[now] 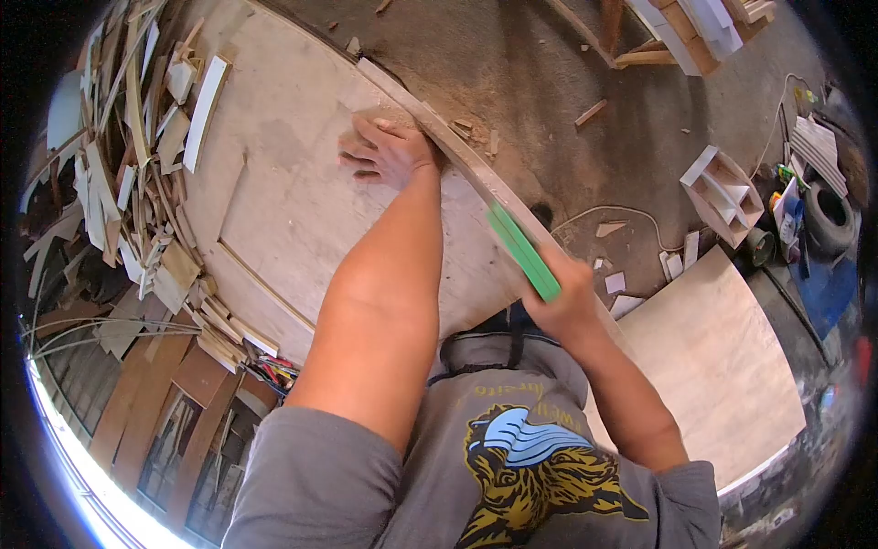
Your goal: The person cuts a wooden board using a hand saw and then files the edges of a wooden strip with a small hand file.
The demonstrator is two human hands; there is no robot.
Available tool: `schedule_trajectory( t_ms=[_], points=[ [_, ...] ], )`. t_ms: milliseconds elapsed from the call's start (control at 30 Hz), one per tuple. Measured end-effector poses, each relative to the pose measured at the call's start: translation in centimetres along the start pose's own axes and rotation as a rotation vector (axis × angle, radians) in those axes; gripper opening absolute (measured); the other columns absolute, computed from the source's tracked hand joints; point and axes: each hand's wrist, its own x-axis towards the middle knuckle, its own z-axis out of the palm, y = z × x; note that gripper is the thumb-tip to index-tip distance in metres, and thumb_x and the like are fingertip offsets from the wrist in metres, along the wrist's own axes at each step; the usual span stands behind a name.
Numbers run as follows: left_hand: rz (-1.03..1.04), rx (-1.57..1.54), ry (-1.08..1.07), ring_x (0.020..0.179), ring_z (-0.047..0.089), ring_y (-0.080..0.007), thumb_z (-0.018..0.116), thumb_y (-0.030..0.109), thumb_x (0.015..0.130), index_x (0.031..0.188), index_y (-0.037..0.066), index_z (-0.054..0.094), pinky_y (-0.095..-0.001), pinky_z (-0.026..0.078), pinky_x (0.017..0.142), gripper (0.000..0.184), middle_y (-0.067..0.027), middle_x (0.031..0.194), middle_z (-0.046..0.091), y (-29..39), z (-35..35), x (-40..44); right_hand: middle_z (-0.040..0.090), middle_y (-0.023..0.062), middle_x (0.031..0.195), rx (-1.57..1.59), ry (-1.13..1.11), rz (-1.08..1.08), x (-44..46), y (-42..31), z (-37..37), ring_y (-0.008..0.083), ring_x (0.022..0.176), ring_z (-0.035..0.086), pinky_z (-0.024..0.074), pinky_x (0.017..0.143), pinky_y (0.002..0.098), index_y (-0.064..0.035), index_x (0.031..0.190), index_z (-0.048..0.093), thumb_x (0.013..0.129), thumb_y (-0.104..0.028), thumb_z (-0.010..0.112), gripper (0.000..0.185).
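Note:
My left hand [389, 151] lies with its fingers spread on a large pale wooden board [311, 192], its wrist beside a long narrow wood strip [466, 160]. That strip runs diagonally along the board's edge. Closed around the near end of a long green bar-shaped object [523, 252] is my right hand [562, 297]. The green object lies lengthwise along the strip, close to my body; its far end is slightly blurred. Whether its underside touches the strip cannot be made out.
Wood offcuts [165, 247] are heaped along the left. A wooden frame [645, 55] stands at the upper right. Farther right are an open box [722, 197], a tire [828, 220] and a cable [631, 212]. Another pale board [722, 366] lies at the lower right.

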Motion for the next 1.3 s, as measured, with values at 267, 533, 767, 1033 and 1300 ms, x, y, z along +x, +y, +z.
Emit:
schedule_trajectory(
  t_ms=[267, 533, 767, 1033, 1300],
  points=[
    [-0.004, 0.135, 0.097, 0.152, 0.016, -0.0483, 0.039, 0.041, 0.104, 0.155, 0.026, 0.038, -0.0672, 0.019, 0.116, 0.052, -0.0193, 0.164, 0.026, -3.2, 0.1, -3.2, 0.066, 0.0180, 0.083, 0.027, -0.077, 0.094, -6.5, -2.5, -2.9, 0.0383, 0.074, 0.067, 0.0527, 0.064, 0.0482, -0.0034, 0.101, 0.064, 0.074, -0.007, 0.074, 0.029],
    [0.001, 0.031, 0.041, 0.156, 0.006, -0.0498, 0.034, 0.040, 0.106, 0.159, 0.024, 0.032, -0.0699, 0.010, 0.120, 0.055, -0.0269, 0.166, 0.018, -0.2, 0.0, -1.1, 0.061, 0.0180, 0.077, -0.004, -0.019, 0.009, -7.0, 0.1, -2.5, 0.0384, 0.071, 0.066, 0.0518, 0.060, 0.0470, -0.0044, 0.089, 0.058, 0.073, -0.003, 0.074, 0.023],
    [0.035, 0.094, 0.159, 0.153, 0.020, -0.0490, 0.039, 0.044, 0.104, 0.156, 0.027, 0.037, -0.0690, 0.017, 0.118, 0.055, -0.0254, 0.164, 0.026, -1.8, 2.0, 0.0, 0.060, 0.0171, 0.075, 0.040, 0.048, -0.008, -2.0, -0.1, 0.5, 0.0388, 0.070, 0.064, 0.0499, 0.059, 0.0464, -0.0047, 0.085, 0.055, 0.076, -0.004, 0.073, 0.020],
    [0.038, 0.016, 0.119, 0.153, 0.018, -0.0488, 0.036, 0.046, 0.105, 0.155, 0.025, 0.037, -0.0660, 0.018, 0.118, 0.054, -0.0254, 0.165, 0.024, -0.6, 1.6, 1.8, 0.063, 0.0164, 0.077, 0.031, 0.065, -0.043, -0.1, -0.7, 1.0, 0.0389, 0.073, 0.067, 0.0520, 0.062, 0.0479, -0.0070, 0.090, 0.056, 0.076, -0.008, 0.075, 0.024],
    [-0.034, -0.042, -0.094, 0.155, 0.018, -0.0435, 0.032, 0.046, 0.108, 0.159, 0.022, 0.031, -0.0616, 0.017, 0.121, 0.057, -0.0216, 0.167, 0.023, 1.7, -2.1, 6.1, 0.068, 0.0185, 0.082, 0.051, 0.042, 0.055, 5.6, -3.6, 3.5, 0.0416, 0.078, 0.068, 0.0531, 0.066, 0.0527, -0.0061, 0.092, 0.057, 0.079, -0.011, 0.073, 0.022]
  ],
)
